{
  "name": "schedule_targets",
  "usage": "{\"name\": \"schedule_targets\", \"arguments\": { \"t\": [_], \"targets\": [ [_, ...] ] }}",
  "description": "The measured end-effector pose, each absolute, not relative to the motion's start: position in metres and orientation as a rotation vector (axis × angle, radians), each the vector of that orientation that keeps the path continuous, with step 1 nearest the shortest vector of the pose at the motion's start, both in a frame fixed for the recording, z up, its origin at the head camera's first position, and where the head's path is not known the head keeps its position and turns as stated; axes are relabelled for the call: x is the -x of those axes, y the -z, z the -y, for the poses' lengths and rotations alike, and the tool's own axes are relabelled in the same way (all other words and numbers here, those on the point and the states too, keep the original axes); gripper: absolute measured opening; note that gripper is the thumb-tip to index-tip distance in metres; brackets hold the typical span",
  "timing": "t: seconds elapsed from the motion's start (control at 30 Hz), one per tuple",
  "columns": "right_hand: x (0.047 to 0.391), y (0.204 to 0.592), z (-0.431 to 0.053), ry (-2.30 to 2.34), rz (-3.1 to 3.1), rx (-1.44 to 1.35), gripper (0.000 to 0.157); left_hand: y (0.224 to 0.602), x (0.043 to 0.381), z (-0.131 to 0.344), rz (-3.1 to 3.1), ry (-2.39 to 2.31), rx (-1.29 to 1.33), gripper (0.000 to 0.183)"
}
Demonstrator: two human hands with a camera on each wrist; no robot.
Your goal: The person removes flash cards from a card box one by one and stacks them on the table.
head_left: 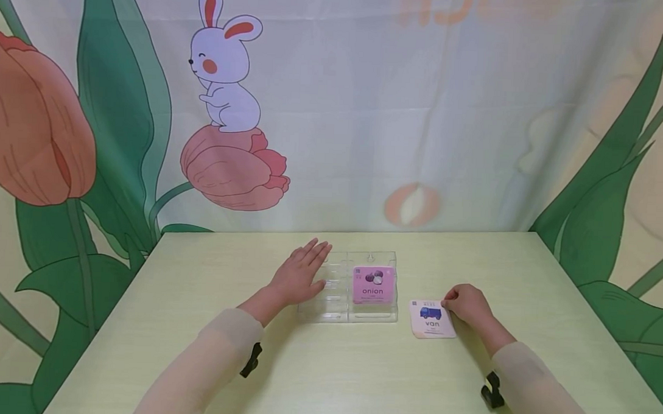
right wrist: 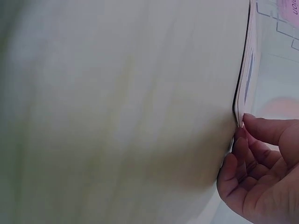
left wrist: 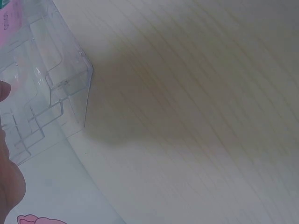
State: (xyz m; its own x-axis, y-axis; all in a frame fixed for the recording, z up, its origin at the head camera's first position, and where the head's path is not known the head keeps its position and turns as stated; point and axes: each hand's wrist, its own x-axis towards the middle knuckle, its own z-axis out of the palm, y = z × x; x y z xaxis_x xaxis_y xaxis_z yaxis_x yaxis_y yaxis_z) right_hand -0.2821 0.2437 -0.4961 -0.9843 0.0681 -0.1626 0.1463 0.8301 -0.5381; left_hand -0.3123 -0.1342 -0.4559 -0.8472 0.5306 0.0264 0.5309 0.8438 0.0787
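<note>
A clear plastic tray (head_left: 373, 315) with moulded compartments lies on the table, and a pink "onion" card (head_left: 372, 297) sits in its right half. My left hand (head_left: 299, 273) is over the tray's left side with straight fingers; whether it touches the plastic I cannot tell. To the tray's right is a white "van" card (head_left: 432, 331) with a blue truck picture. My right hand (head_left: 469, 306) pinches this card at its upper right corner. In the right wrist view the thumb (right wrist: 264, 129) and forefinger grip the card's edge, which looks layered.
The pale wooden table (head_left: 325, 377) ends at a back edge against a printed curtain (head_left: 334, 128) with a rabbit and tulips. Each sleeve has a small black device (head_left: 492, 390) strapped beneath it.
</note>
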Motion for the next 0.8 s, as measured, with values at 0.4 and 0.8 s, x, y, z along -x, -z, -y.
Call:
{"name": "schedule_targets", "arguments": {
  "t": [0.4, 0.8],
  "targets": [
    [0.279, 0.492, -0.242, 0.866, -2.847, -0.227, 0.019, 0.458, 0.313, 0.135, 3.013, 0.128, 0.867, 0.077],
    [0.278, 0.466, -0.251, 0.962, -2.845, -0.243, 0.025, 0.456, 0.312, 0.134, 3.023, 0.153, 0.871, 0.077]
  ]
}}
